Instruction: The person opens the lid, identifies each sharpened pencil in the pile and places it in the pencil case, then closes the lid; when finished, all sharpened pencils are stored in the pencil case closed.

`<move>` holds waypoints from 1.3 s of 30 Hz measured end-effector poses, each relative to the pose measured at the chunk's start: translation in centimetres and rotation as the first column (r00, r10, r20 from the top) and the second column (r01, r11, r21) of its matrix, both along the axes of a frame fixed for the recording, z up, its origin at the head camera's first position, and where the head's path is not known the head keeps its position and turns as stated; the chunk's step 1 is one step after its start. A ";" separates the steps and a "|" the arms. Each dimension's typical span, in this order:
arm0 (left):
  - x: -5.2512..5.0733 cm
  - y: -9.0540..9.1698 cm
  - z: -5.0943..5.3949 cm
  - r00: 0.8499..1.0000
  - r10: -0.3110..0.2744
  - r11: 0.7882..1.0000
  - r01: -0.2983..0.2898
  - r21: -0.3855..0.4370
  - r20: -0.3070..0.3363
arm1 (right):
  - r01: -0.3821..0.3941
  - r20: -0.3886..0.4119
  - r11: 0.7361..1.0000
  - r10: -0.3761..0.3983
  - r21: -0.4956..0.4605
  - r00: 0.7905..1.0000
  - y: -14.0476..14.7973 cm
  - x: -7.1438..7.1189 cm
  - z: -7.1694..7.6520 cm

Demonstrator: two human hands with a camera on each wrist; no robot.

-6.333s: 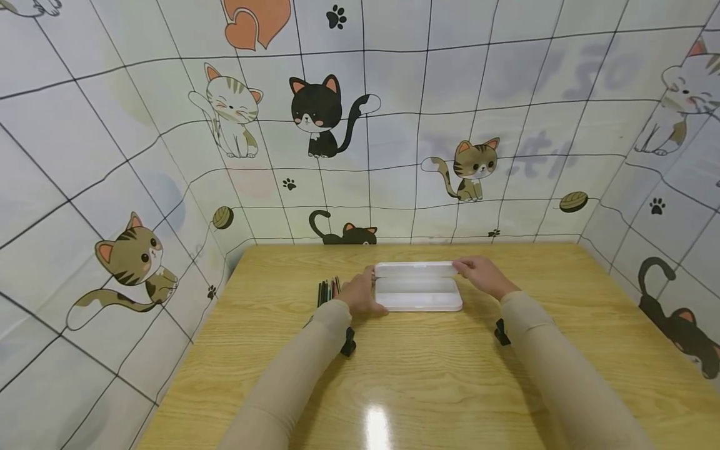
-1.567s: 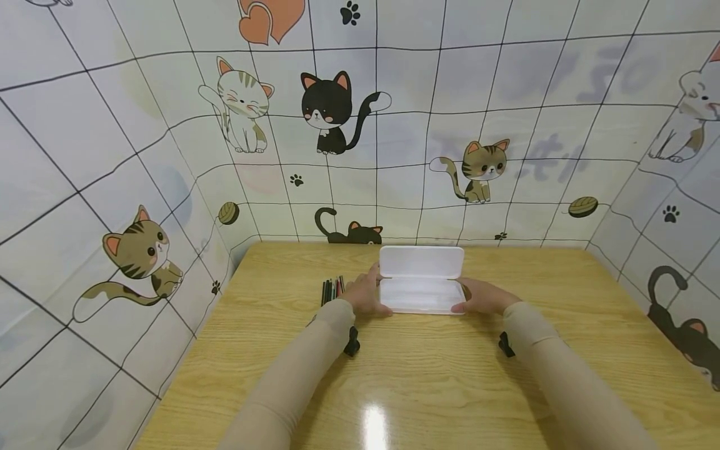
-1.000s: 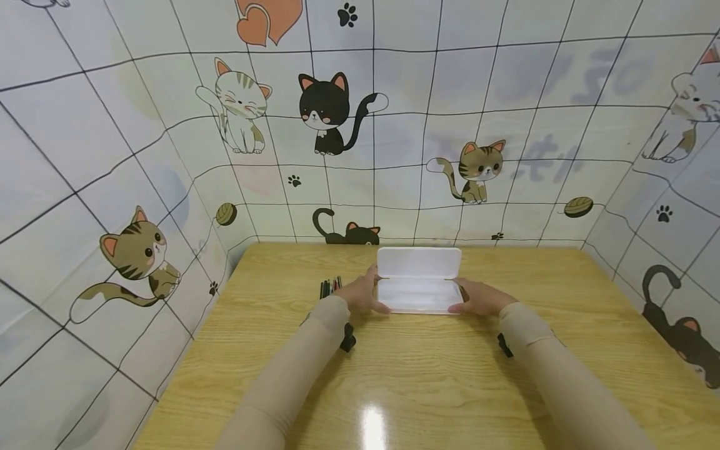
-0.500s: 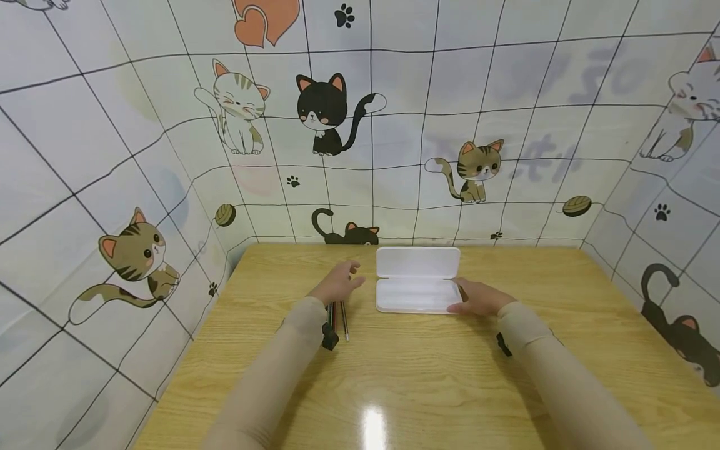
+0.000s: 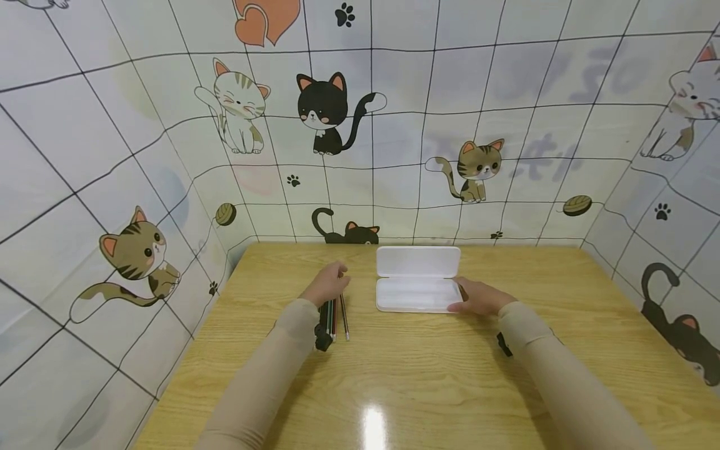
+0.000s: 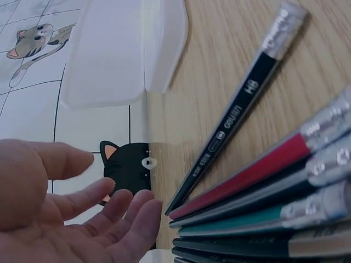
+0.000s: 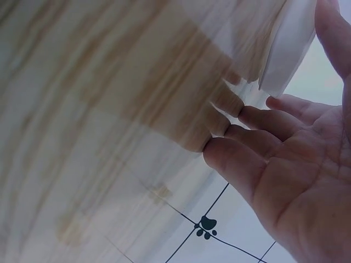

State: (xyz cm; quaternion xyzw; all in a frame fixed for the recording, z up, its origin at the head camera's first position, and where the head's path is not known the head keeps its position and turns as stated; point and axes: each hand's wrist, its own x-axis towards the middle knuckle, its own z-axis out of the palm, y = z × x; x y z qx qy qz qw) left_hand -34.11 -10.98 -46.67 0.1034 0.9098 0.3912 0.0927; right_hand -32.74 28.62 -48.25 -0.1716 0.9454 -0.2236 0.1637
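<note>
A white pencil case [image 5: 416, 302] lies on the table with its lid [image 5: 418, 261] raised; no items show inside. My right hand [image 5: 480, 297] holds its right end, thumb at the front corner and fingers reaching behind. In the right wrist view, the fingertips [image 7: 227, 150] rest on the table beside the case end [image 7: 288, 49]. My left hand [image 5: 326, 284] is over the far ends of several pencils [image 5: 335, 319], its fingers loosely bent and holding nothing. In the left wrist view, a dark HB pencil [image 6: 236, 112] lies apart from a red pencil [image 6: 247, 175] and others.
The wood-grain table [image 5: 416, 381] reaches back to a wall covering [image 5: 394, 137] printed with cats and grid lines. Black wrist devices show under both forearms, the left one [image 5: 323, 334] over the pencils.
Earlier my right hand raised the case lid and then settled at the right end, where it stays. My left hand has let go of the case's left end and moved left over the pencils.
</note>
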 end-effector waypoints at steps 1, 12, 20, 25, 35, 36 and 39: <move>0.0 -0.1 0.0 1.000 0.018 1.000 -0.018 -0.012 -0.003 | -0.003 -0.003 1.000 0.003 0.002 1.000 0.0 0.0 0.0; -0.4 -1.2 -0.8 0.990 0.136 0.990 -0.137 -0.046 -0.027 | 0.002 0.005 1.000 -0.002 0.020 1.000 0.0 0.2 0.2; -0.5 -1.3 -1.1 0.983 0.173 0.984 -0.175 0.022 0.060 | 0.005 0.004 1.000 -0.005 0.007 1.000 0.0 0.2 0.2; -0.9 -1.5 -1.3 0.977 0.192 0.981 -0.193 0.001 0.090 | 0.001 0.010 1.000 -0.001 -0.015 1.000 0.0 0.2 0.0; -1.0 -1.4 -0.7 0.982 0.151 0.988 -0.150 -0.021 0.114 | -0.001 0.004 1.000 0.001 0.000 1.000 0.1 0.2 -0.1; -1.0 -1.3 -0.7 0.984 0.143 0.990 -0.141 -0.029 0.106 | 0.002 0.005 1.000 -0.002 0.003 1.000 0.1 0.2 -0.1; -1.0 -0.9 -0.6 0.991 0.111 0.990 -0.103 -0.097 0.077 | 0.003 0.005 1.000 -0.003 0.010 1.000 0.0 0.3 -0.1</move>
